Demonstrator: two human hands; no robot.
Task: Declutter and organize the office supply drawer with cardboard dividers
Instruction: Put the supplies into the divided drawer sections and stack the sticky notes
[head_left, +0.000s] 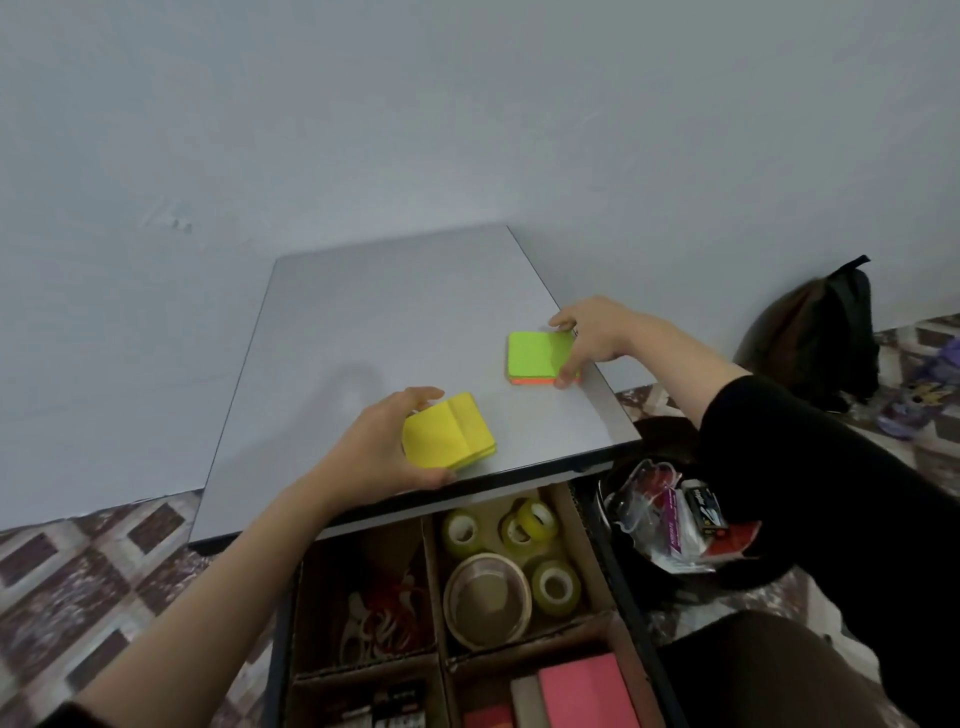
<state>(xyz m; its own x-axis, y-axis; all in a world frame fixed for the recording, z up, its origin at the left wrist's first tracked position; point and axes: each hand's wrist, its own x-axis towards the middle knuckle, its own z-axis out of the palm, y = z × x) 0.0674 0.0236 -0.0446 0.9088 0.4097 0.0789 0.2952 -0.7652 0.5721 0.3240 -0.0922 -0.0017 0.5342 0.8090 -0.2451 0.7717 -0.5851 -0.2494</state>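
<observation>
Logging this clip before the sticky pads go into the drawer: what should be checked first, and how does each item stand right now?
1. Left hand grips the yellow pad: ok.
2. Right hand grips the green pad: ok.
3. Drawer open below the table: ok.
4. Cardboard dividers in place: ok.
5. Free room beside the pink pads: cannot tell, cut off by the frame edge.
6. Tape rolls kept to their own compartment: ok.
</observation>
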